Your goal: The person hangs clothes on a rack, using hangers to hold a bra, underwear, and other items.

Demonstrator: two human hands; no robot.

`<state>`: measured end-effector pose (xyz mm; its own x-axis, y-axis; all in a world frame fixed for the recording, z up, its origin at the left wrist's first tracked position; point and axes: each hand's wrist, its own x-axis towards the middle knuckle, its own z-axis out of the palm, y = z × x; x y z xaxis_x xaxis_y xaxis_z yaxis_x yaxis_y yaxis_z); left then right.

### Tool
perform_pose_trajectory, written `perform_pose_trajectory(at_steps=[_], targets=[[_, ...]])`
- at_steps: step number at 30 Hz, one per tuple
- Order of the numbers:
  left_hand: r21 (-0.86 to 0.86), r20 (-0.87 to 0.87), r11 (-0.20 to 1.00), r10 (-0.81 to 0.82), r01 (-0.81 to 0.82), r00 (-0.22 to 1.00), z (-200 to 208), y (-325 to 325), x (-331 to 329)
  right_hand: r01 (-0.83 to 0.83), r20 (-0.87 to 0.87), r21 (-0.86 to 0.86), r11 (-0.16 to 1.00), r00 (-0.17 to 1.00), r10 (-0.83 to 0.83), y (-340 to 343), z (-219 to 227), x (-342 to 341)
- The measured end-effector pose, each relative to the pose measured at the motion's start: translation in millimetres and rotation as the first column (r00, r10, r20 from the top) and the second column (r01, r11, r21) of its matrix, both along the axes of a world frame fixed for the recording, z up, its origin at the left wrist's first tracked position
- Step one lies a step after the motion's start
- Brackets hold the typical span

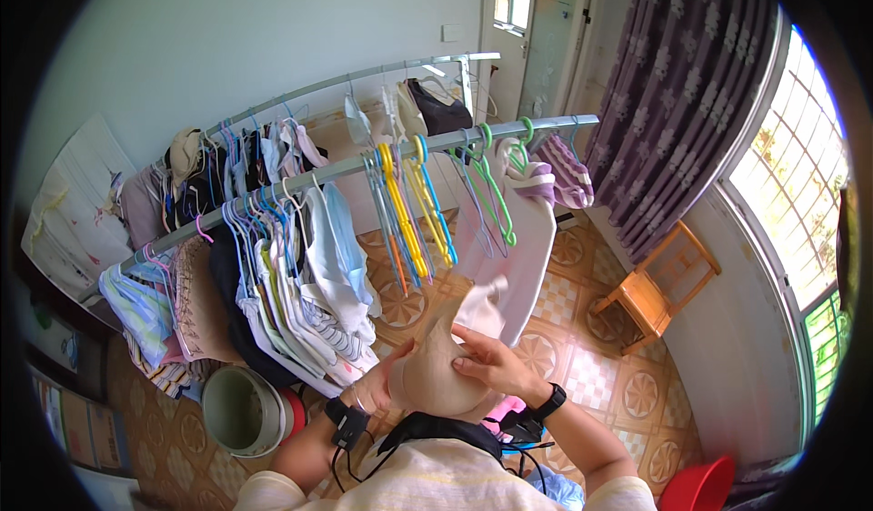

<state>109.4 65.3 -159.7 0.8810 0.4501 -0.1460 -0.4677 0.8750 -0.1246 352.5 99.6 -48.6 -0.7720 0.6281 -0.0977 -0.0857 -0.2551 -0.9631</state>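
In front of my chest I hold a beige cloth piece (439, 365) with a rounded, dome-like shape; a pale flap of it sticks up at the top. Its exact kind is hard to make out. My left hand (375, 385) grips its left edge, the fingers partly hidden behind the cloth. From the right, my right hand (496, 361) closes on its upper side, with the thumb lying on the front. Just beyond hang yellow hangers (400, 211) and green hangers (491, 188) without clothes, on the near metal rail (346, 164).
Shirts (305, 275) crowd the near rail's left part; a far rail (300, 97) carries more clothes. A striped purple garment (564, 170) hangs at the right end. Below left stands a pale bucket (241, 411). A wooden chair (650, 297) and a red basin (700, 485) are at right.
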Motion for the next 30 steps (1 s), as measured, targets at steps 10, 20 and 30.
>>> perform_pose_trajectory(at_steps=[10,20,30], targets=[[0.344,-0.255,0.705,0.706,-0.621,0.661,65,-28,-44,-0.273,0.287,0.212,0.938,0.935,0.208,14,-28,-19],[0.686,-0.314,0.421,0.907,-0.593,0.28,114,-87,-108,-0.476,-0.076,-0.049,0.878,0.879,0.471,17,-49,-26],[0.584,-0.277,0.342,0.936,-0.736,0.214,141,-108,-110,-0.649,-0.227,-0.384,0.657,0.756,0.614,20,-21,-88]])
